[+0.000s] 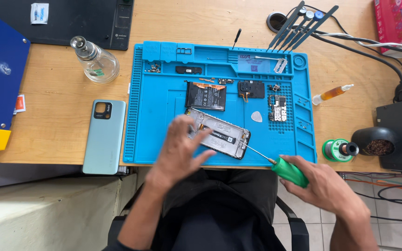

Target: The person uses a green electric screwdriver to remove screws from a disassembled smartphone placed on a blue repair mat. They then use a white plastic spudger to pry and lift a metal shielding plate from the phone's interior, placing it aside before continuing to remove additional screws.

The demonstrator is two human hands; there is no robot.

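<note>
An opened phone frame (224, 135) lies tilted on the blue repair mat (154, 121). My left hand (181, 151) hovers over its left end, fingers spread, holding nothing. My right hand (324, 183) grips a green-handled screwdriver (288, 171) whose thin shaft points at the frame's right end. On the mat behind the frame lie a black battery (205, 96), a black cover plate (251, 89), a circuit board (278, 108) and a white pick (256, 116).
A pale green phone back cover (103, 136) lies left of the mat. A glass bottle (95, 60) stands behind it. Tweezers (303, 25) lean at the back. A small glue bottle (332, 93), solder spool (338, 150), tip cleaner (378, 143) and cables sit at right.
</note>
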